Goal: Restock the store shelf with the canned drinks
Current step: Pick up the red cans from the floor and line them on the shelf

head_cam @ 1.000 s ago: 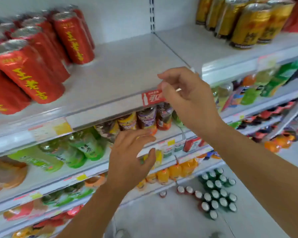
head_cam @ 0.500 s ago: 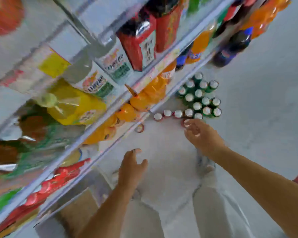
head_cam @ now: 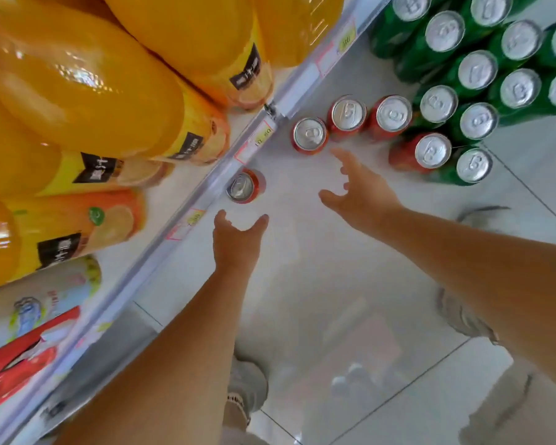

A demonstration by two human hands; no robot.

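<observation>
Red cans stand upright on the tiled floor: a lone red can (head_cam: 244, 187) beside the shelf edge, a row of three red cans (head_cam: 349, 117) further on, and one more red can (head_cam: 426, 152) next to the green ones. Several green cans (head_cam: 479, 72) are packed together at the upper right. My left hand (head_cam: 238, 239) hovers just short of the lone red can, fingers spread, holding nothing. My right hand (head_cam: 360, 191) is stretched toward the row of three, fingers apart and empty.
The low shelf edge (head_cam: 206, 194) with price tags runs diagonally on the left. Large orange juice bottles (head_cam: 87, 91) lie on that shelf above me. Red packs (head_cam: 16, 370) sit lower left. My shoes show below and at right on the floor.
My view dropped from the upper shelves to the floor. Both hands left the shelf's price rail and came down close to the red cans.
</observation>
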